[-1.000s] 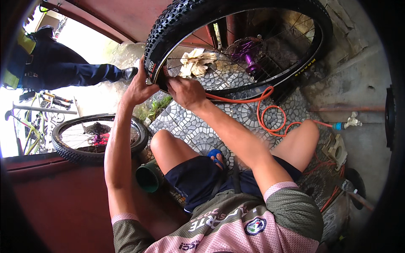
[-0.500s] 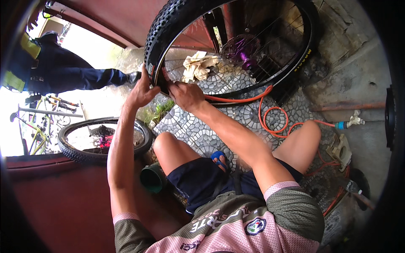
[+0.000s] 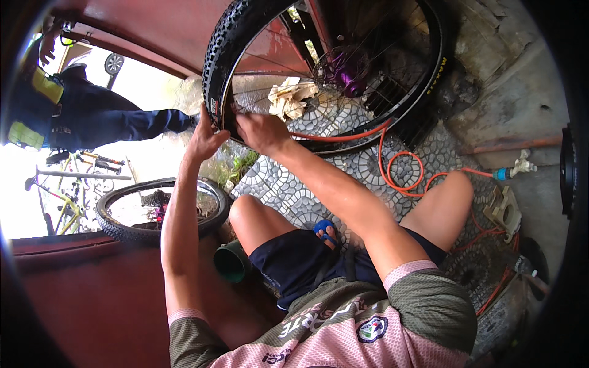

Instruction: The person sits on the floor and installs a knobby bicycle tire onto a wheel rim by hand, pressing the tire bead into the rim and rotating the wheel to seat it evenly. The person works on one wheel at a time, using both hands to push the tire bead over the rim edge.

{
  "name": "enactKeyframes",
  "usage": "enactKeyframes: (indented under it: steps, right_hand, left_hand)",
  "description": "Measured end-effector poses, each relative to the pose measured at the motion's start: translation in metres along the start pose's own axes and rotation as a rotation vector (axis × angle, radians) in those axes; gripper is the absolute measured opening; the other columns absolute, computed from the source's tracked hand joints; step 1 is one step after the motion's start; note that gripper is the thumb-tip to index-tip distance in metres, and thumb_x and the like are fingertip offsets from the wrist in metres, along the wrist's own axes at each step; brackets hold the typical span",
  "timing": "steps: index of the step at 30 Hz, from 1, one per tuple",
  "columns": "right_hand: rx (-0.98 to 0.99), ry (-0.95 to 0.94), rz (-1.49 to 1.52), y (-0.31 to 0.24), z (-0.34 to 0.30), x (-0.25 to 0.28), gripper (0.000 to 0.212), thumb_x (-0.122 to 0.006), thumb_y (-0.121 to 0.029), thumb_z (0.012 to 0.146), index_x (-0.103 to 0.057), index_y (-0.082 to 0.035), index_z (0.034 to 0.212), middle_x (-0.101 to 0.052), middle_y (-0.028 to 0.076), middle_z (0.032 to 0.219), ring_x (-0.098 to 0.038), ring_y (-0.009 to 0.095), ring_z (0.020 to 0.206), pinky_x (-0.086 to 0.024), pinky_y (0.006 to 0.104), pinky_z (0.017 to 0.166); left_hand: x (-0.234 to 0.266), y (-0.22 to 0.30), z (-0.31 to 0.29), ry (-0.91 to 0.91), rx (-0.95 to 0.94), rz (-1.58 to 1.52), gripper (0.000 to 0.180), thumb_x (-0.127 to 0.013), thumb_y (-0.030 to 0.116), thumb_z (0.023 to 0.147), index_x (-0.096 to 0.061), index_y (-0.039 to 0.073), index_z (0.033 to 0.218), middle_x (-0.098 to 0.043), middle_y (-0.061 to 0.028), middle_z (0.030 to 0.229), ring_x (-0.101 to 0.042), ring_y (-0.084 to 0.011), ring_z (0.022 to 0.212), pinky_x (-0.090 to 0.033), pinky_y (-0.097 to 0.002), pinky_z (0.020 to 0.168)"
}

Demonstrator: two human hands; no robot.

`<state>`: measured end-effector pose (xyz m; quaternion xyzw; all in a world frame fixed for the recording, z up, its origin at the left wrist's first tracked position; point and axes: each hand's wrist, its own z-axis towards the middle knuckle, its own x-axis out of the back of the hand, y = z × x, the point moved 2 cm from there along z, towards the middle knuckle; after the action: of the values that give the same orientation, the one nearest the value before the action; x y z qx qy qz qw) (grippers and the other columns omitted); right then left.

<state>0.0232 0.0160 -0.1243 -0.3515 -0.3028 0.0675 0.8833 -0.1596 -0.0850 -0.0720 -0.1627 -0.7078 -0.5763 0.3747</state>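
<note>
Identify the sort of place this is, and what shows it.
Probably a yard or entryway, perhaps doubling as a bike workspace: patterned stone paving, an orange hose running to a wall tap, and a bicycle wheel with knobbly tread.

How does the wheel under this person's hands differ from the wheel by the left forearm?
The handled wheel has the left hand and right hand at its tyre; no hand is on the other wheel.
The handled wheel fills much more of the picture than the other wheel; true sizes can't be judged.
The handled wheel has a purple hub; the other wheel shows pinkish red near its middle.
Both have black, knobbly tyres.
</note>
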Motion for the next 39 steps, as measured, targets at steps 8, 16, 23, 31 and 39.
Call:
enactKeyframes:
  steps: [8,16,23,31,39]
  right_hand:
    - [0.065,-0.009,0.006,-0.004,0.003,0.004,0.018,-0.063,-0.023,0.099,-0.063,-0.007,0.107,-0.071,0.013,0.072,-0.072,0.034,0.06,-0.058,0.0465,0.052]
    - [0.06,-0.11,-0.06,0.003,-0.019,-0.022,0.021,-0.068,-0.025,0.095,-0.066,-0.009,0.109,-0.072,0.012,0.079,-0.073,0.033,0.065,-0.06,0.0443,0.057]
    - [0.139,0.077,0.016,0.003,-0.023,-0.024,0.018,-0.067,-0.026,0.096,-0.066,-0.012,0.106,-0.07,0.011,0.073,-0.071,0.032,0.059,-0.058,0.0458,0.052]
    - [0.2,0.039,-0.004,0.016,-0.028,-0.019,0.017,-0.069,-0.025,0.096,-0.064,-0.01,0.104,-0.069,0.01,0.078,-0.072,0.031,0.066,-0.058,0.0422,0.057]
    - [0.227,0.072,0.027,0.01,-0.043,-0.023,0.015,-0.067,-0.023,0.096,-0.063,-0.012,0.104,-0.067,0.008,0.075,-0.07,0.031,0.064,-0.057,0.0438,0.054]
  left_hand:
    - [-0.002,0.002,-0.003,0.001,0.049,-0.013,0.112,-0.07,0.01,0.081,0.003,-0.008,0.164,-0.065,-0.0197,0.122,-0.067,-0.0248,0.098,-0.056,-0.0341,0.083]
    - [-0.002,0.006,-0.016,0.047,-0.009,-0.08,0.111,-0.07,0.009,0.08,0.0,-0.006,0.165,-0.057,-0.0242,0.141,-0.063,-0.0259,0.119,-0.055,-0.036,0.098]
    - [0.005,-0.01,-0.017,0.076,-0.079,0.091,0.114,-0.073,0.016,0.078,-0.002,-0.006,0.165,-0.064,-0.0248,0.126,-0.067,-0.0293,0.102,-0.056,-0.0357,0.088]
    - [-0.004,-0.001,-0.013,0.064,-0.056,0.08,0.113,-0.074,0.017,0.078,-0.004,-0.001,0.166,-0.065,-0.0276,0.127,-0.066,-0.0339,0.114,-0.053,-0.0397,0.099]
    - [-0.006,0.005,-0.02,0.062,-0.017,0.046,0.109,-0.073,0.019,0.078,-0.008,0.003,0.164,-0.065,-0.0302,0.127,-0.065,-0.0403,0.117,-0.05,-0.0447,0.103]
